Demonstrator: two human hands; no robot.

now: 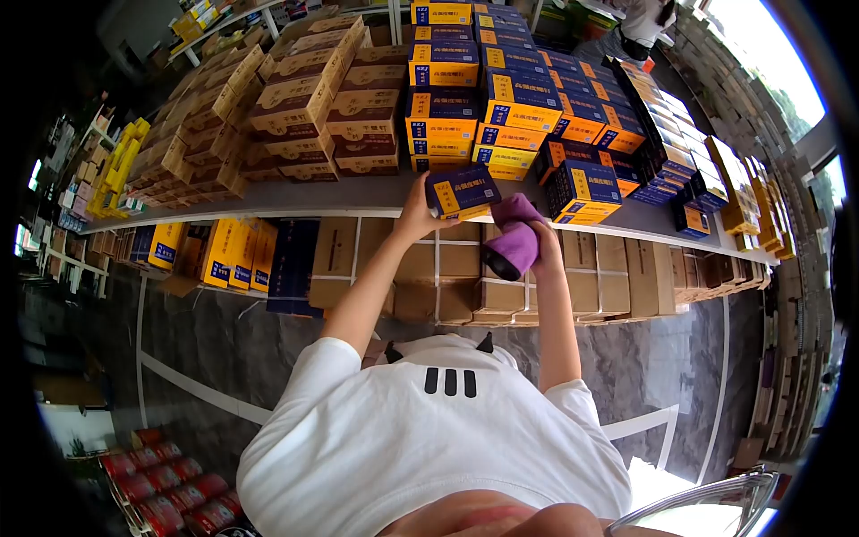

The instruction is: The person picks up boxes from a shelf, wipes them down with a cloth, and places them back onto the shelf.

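Both hands [480, 226] raised at shelf edge [376, 213]

The held box [463, 192], gripped in my left hand [417, 213] at 12 o'clock, carries the Chinese product marking 高强度螺钉 on its dark-blue face. The same marking is legible on the blue-and-yellow boxes [523, 98] stacked beyond it at 12 o'clock, and on the corner box [583, 192] at 1 o'clock. Brand marking on the yellow panels of these boxes: SZJ, with smaller characters beneath that I cannot resolve. The brown cartons [364, 127] at 11 o'clock show large characters that appear to read 干壁钉. Printing on the red packs [165, 479] at 8 o'clock: too small for me to read.
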